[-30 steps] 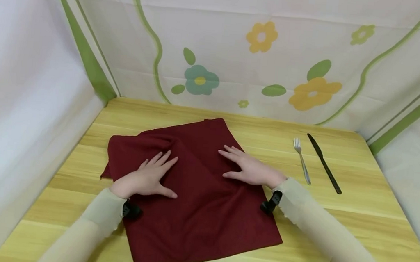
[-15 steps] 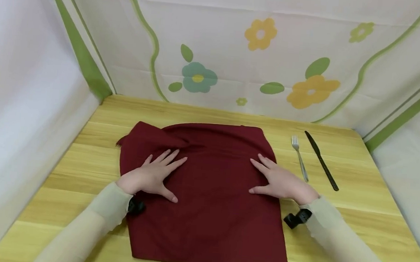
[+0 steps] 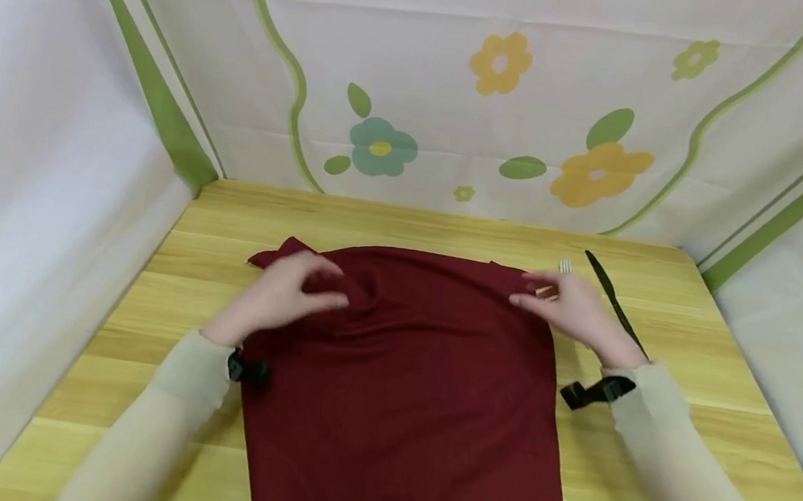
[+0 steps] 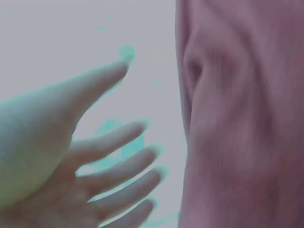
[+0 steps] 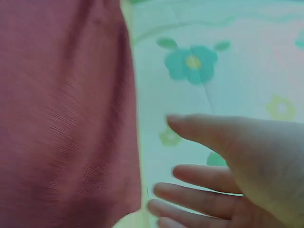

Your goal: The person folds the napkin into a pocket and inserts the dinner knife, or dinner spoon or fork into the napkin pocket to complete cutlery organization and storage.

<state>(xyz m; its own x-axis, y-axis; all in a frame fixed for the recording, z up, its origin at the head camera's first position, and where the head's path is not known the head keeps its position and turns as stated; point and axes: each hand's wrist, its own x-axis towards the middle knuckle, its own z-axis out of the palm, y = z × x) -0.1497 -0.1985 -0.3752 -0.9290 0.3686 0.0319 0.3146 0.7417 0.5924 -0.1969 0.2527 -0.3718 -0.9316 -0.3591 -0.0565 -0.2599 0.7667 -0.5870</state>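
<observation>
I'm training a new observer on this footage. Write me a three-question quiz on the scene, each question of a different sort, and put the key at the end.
1. Multiple choice: What colour is the cloth on the table?
A. Green
B. Dark red
C. Black

2. True or false: In the head view, the knife lies to the right of the visible tines of the fork.

3. Fill in the blank: In the head view, the ____ hand partly hides the fork.

Key:
1. B, dark red.
2. True.
3. Right; the right hand covers much of the fork, leaving mainly its tines in sight.
</observation>
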